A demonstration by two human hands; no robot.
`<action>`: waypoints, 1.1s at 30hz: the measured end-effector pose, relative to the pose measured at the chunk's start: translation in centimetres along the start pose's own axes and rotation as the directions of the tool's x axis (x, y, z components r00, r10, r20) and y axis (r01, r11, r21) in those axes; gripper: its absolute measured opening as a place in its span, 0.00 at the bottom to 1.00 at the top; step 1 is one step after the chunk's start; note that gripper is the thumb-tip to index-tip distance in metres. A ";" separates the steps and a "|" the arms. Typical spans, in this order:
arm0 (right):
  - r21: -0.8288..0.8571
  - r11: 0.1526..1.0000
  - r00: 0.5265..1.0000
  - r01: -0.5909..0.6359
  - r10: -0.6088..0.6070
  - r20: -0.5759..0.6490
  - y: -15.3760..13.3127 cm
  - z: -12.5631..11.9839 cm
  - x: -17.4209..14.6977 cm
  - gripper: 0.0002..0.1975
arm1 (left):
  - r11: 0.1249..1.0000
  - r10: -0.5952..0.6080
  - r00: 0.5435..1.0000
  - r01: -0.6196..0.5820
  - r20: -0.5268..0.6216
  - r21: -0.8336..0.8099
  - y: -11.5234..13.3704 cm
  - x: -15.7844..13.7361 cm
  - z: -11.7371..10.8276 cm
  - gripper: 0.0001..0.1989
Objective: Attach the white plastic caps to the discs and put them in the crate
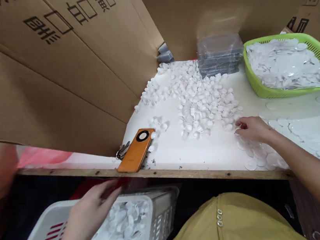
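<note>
My right hand, right of centre, has its fingers curled narrowly beside heaped caps; whether they pinch one, I cannot tell. My left hand, lower left, bends over a white basket, its hold unclear. Discs lie below my right hand, a phone left of centre, a green basket upper right.

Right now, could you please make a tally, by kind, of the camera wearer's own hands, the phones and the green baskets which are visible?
Own hands, left hand and right hand: 2
Orange phone: 1
Green basket: 1
Total: 4
Not included: the small white pieces, too many to count reliably.
</note>
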State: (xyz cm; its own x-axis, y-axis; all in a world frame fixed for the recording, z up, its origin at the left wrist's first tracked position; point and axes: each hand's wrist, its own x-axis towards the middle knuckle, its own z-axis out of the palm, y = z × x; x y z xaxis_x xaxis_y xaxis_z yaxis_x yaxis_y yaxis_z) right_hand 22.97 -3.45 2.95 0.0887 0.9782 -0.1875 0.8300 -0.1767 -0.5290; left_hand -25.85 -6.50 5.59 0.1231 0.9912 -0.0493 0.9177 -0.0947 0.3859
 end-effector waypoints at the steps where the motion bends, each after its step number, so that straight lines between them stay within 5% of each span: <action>1: 0.014 1.000 1.000 0.028 -0.028 -0.014 -0.2 0.3 -0.4 0.06 | 1.000 -0.016 0.999 0.016 -0.035 0.006 1.9 1.0 0.8 0.13; 5: 0.064 0.972 0.970 0.226 -0.218 -0.111 -1.7 3.4 -2.4 0.08 | 0.952 0.219 0.976 -0.216 -0.011 -0.215 10.1 4.8 5.6 0.16; 9: -0.078 0.904 0.887 0.421 -0.428 -0.173 -2.7 6.7 -3.4 0.06 | 0.826 0.508 0.858 -0.463 0.069 -0.323 16.9 7.3 10.7 0.18; 12: -0.076 0.903 0.871 0.423 -0.428 -0.243 -1.6 6.0 -3.4 0.05 | 0.769 0.612 0.784 -0.559 0.107 -0.310 19.8 8.3 13.2 0.21; 15: -0.067 0.957 0.915 0.282 -0.289 -0.282 0.8 3.0 -3.1 0.05 | 0.729 0.663 0.737 -0.598 0.127 -0.333 20.9 8.8 14.6 0.17; 18: -0.108 0.984 0.968 0.144 -0.163 -0.191 3.0 0.6 -3.2 0.04 | 0.700 0.696 0.704 -0.618 0.145 -0.357 21.2 9.1 15.2 0.13; 22: -0.135 0.980 0.986 0.147 -0.156 -0.062 4.1 0.6 -3.9 0.11 | 0.726 0.667 0.733 -0.599 0.136 -0.337 20.8 9.4 15.4 0.12; 33: -0.175 0.975 0.987 0.139 -0.150 -0.053 4.0 -0.2 -3.6 0.06 | 0.750 0.619 0.763 -0.503 0.187 -0.429 20.3 10.0 14.7 0.12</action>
State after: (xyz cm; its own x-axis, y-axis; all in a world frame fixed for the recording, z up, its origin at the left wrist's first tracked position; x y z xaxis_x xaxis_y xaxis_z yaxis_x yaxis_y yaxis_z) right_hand 26.09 -7.62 1.70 -0.0075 0.9981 -0.0616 0.9178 -0.0175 -0.3967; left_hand -0.46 0.15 -0.67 0.7326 0.6801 0.0290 0.4642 -0.5303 0.7095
